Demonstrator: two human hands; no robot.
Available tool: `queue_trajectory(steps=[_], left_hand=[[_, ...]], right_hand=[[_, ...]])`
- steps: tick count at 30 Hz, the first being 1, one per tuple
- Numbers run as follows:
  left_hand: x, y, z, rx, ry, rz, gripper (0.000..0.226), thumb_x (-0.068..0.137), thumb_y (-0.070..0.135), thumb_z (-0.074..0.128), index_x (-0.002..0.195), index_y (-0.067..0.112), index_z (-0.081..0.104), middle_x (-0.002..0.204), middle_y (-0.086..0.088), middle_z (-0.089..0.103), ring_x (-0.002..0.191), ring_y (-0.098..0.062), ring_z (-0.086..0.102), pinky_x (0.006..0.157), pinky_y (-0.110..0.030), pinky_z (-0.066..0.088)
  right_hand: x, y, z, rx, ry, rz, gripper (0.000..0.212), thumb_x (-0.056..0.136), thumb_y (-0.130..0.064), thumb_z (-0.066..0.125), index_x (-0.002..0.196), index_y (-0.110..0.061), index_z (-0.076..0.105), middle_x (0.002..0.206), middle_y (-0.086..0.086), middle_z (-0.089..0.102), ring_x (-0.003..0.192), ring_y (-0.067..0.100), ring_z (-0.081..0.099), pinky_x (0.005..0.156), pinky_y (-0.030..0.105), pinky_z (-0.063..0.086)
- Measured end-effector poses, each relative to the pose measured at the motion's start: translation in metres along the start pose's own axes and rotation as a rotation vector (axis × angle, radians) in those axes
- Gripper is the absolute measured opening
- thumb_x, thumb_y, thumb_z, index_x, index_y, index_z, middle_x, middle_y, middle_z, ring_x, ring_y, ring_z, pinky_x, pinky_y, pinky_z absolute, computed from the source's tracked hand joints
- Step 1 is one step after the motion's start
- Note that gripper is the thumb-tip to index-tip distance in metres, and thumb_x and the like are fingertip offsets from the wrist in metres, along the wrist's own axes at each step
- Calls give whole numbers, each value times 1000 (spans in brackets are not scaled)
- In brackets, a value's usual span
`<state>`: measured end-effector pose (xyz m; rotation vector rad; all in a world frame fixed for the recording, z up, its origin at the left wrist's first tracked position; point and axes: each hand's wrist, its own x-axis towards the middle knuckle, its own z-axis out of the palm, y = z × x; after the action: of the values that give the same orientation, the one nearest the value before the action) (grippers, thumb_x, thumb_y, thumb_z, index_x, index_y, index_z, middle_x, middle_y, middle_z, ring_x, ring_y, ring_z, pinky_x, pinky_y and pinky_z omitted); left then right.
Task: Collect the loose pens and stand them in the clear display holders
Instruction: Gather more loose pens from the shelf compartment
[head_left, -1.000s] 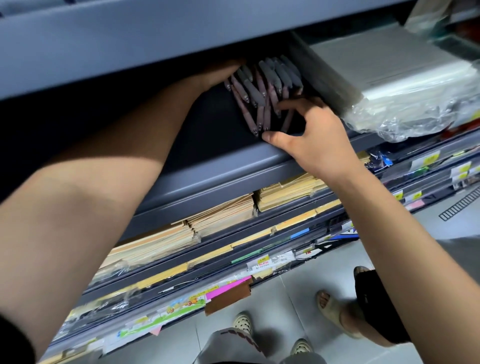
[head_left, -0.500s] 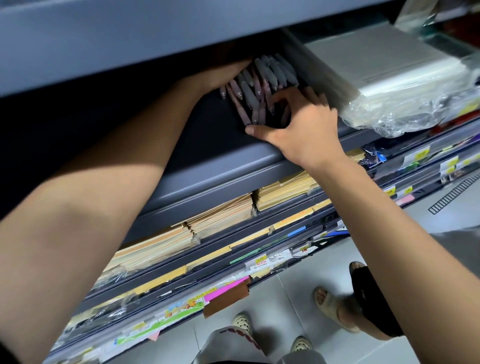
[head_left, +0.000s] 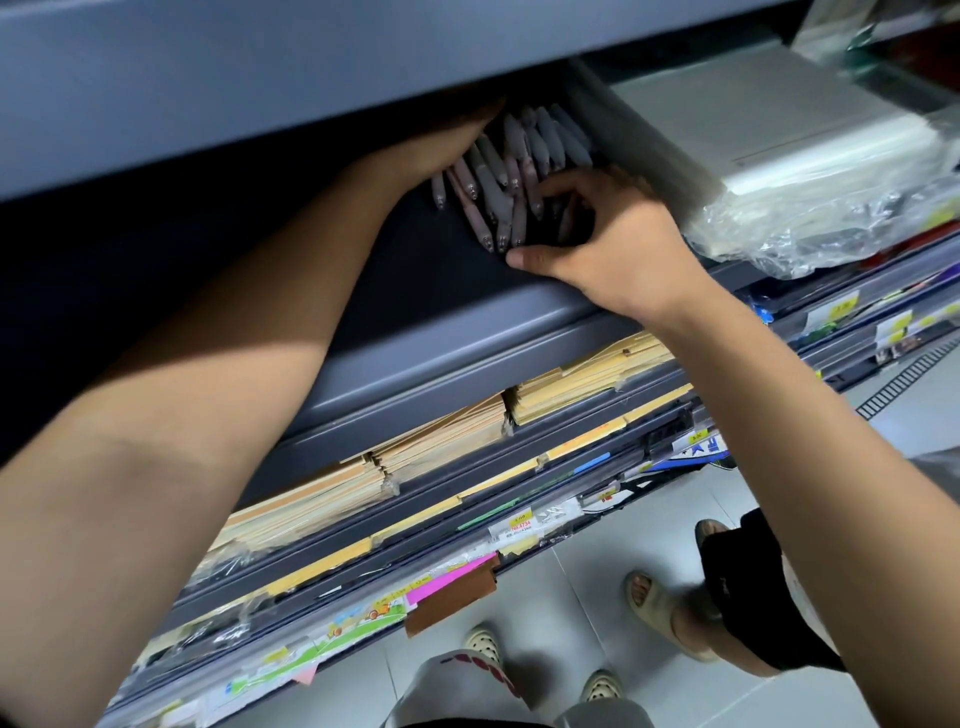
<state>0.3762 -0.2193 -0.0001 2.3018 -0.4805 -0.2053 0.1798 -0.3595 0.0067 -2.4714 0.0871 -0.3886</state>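
1. Pens (head_left: 511, 176): a grey and pinkish bundle, fanned out, tips toward the camera. It lies on the dark grey shelf (head_left: 415, 322), partly under the upper shelf edge (head_left: 260, 78).
2. Left hand (head_left: 441, 148): set against the bundle's left side. Its fingers are hidden under the upper shelf edge, so I cannot tell how they lie.
3. Right hand (head_left: 618, 244): fingers curled onto the bundle's right side, thumb stretched out just below the tips.
4. Plastic-wrapped white pack (head_left: 779, 156): just right of the pens.
5. Brown envelope stacks (head_left: 441, 441): on the shelf below.

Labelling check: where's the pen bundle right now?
Head view, upper centre: pens on the dark shelf between left hand and right hand, beside the plastic-wrapped stack.
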Motion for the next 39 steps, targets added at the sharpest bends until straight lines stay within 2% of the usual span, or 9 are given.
queue_trajectory(steps=[5,9,12,14,17,18,24,31,39], left_hand=[[-13,8,-1,6,-35,101,54,93,67,39,133,32,50,111,-1,63,65,-9,70,35,-25,48],[-6,2,-2,-17,30,126,50,98,55,47,136,25,53,132,0,58,112,-12,58,79,-3,44],[-1,5,-2,-43,38,115,60,98,58,45,146,23,42,151,0,44,136,-16,42,114,-30,32],[4,9,-2,-59,40,75,62,99,59,42,150,25,36,156,0,38,140,-18,39,111,-25,36],[11,11,0,6,9,71,68,93,67,40,148,27,39,150,-2,46,124,-21,55,60,-1,45],[12,10,0,19,-2,91,73,89,70,41,148,27,40,148,-1,48,122,-20,56,57,-1,44],[19,7,-1,-12,-42,120,78,83,72,46,146,26,44,148,-2,48,133,-19,47,112,-40,37],[22,0,-1,3,19,108,69,88,64,55,143,22,48,147,-6,49,132,-21,46,113,-40,36],[15,5,0,15,30,99,59,93,58,53,140,23,50,142,-5,52,127,-19,51,103,-30,43]], right_hand=[[4,1,10,-46,90,-5,49,73,-53,74,111,-24,65,117,2,61,113,27,54,97,42,44],[4,4,12,-52,132,-1,45,76,-51,72,109,-22,66,115,2,63,111,28,55,95,42,44],[1,2,10,-47,115,-10,48,74,-54,73,112,-25,64,117,1,61,115,26,52,98,41,43],[-1,1,8,-30,94,-15,50,71,-56,73,113,-29,63,119,0,60,117,25,50,100,41,42],[-3,-2,7,-37,73,-25,56,64,-64,72,111,-35,62,121,-1,57,118,25,48,102,43,41],[-4,-3,7,-48,71,-25,59,61,-67,72,110,-35,61,121,-1,57,119,26,47,102,44,41],[0,1,14,-54,152,-7,53,67,-62,72,107,-28,63,114,-1,62,113,26,52,97,43,43],[0,3,17,-98,166,2,55,69,-65,68,108,-26,62,115,2,61,113,29,50,96,44,43],[-1,-9,20,-258,138,46,104,44,-95,46,128,-34,50,129,4,51,122,31,44,100,44,35]])
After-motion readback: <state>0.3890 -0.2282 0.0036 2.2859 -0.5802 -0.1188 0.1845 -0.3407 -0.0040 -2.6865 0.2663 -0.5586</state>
